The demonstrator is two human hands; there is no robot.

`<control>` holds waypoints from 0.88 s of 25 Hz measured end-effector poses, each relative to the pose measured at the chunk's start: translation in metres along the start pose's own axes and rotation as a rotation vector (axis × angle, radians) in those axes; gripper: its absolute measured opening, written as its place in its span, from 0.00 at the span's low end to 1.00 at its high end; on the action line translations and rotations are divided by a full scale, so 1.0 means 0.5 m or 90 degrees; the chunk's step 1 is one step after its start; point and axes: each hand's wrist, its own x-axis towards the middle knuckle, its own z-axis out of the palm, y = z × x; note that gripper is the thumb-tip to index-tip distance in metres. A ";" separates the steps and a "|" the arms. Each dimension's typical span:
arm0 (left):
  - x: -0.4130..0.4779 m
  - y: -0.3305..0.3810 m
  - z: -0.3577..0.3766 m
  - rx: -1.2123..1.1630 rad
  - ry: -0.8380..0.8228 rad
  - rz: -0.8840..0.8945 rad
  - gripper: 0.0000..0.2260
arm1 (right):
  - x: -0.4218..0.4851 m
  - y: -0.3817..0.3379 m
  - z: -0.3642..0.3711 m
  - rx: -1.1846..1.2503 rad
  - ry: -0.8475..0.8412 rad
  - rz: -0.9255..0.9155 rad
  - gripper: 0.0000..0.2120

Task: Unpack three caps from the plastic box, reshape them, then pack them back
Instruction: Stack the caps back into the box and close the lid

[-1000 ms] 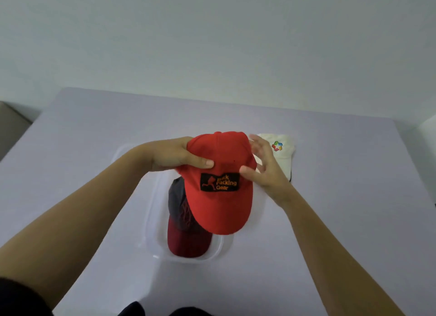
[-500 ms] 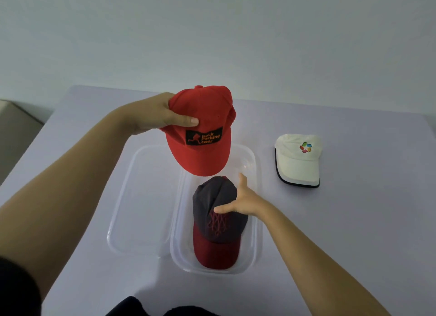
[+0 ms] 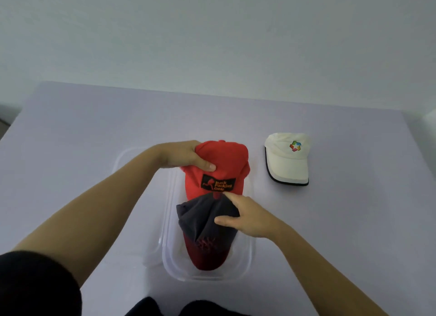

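Observation:
My left hand (image 3: 182, 155) grips the crown of a bright red cap (image 3: 226, 167) with a black patch, holding it over the far end of the clear plastic box (image 3: 247, 263). Its brim is tucked behind a dark grey cap with a dark red brim (image 3: 203, 230) that sits in the box. My right hand (image 3: 247, 217) pinches the grey cap's crown between thumb and fingers. A white cap (image 3: 286, 158) with a coloured logo lies on the table to the right of the box.
The box's clear lid (image 3: 139, 197) lies flat on the table just left of the box, under my left forearm. The lilac table (image 3: 70, 138) ends at a pale wall behind. A dark sleeve covers my left upper arm at the lower left.
My left hand has lowered the red cap from above the box down into its far end. My right hand has closed on the grey cap's crown.

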 end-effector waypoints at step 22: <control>-0.037 -0.118 0.122 -0.165 0.158 0.002 0.17 | 0.037 0.089 0.032 -0.252 0.280 -0.003 0.25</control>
